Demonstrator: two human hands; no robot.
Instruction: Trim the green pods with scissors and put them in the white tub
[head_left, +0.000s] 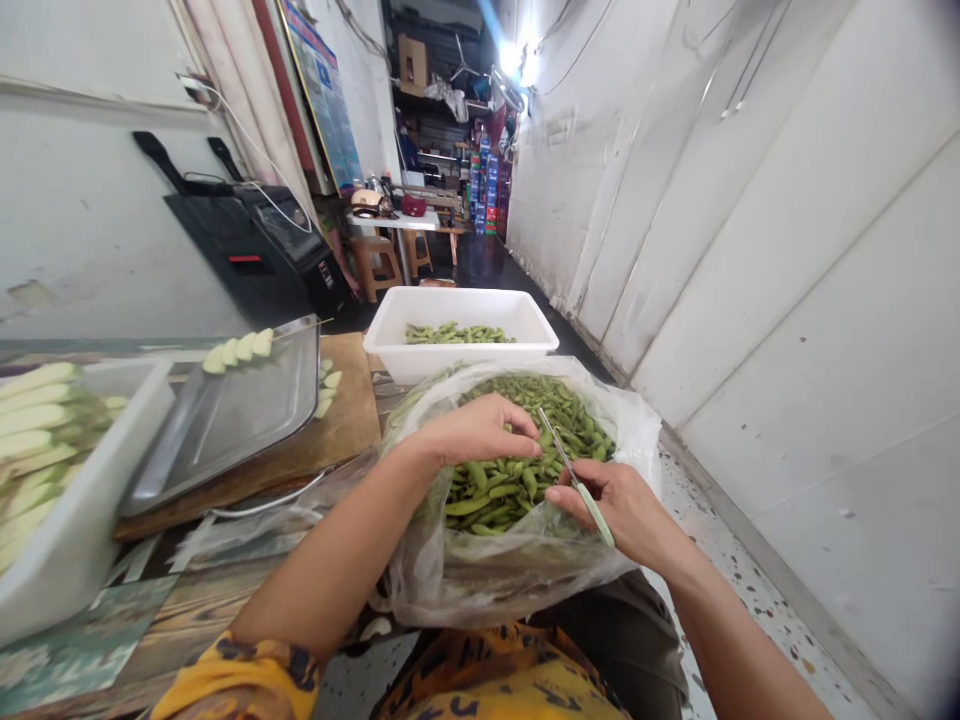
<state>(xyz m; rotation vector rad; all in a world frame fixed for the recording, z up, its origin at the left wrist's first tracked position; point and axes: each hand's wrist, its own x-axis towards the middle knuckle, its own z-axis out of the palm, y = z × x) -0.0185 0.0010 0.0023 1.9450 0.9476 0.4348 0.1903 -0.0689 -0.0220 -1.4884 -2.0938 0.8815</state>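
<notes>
In my right hand [619, 505] is a pair of scissors with pale green handles [596, 514]. Its narrow metal blades point up and away, over a heap of green bean pods [491, 495]. To the left of the blades, my left hand [487, 428] hovers above the same pods with fingers curled toward the thumb. Whatever lies between those fingertips, if anything, is too small to make out. The pods fill a clear plastic bag [517, 590] that is spread wide at the top, close in front of my lap.
Behind the bag stands a white plastic tub [461, 364] with some pods inside. To the left, a metal tray [247, 385] with skewered pale slices rests on a wooden board [352, 390]. A white bin [82, 590] holds more slices. A white wall [750, 300] runs along the right.
</notes>
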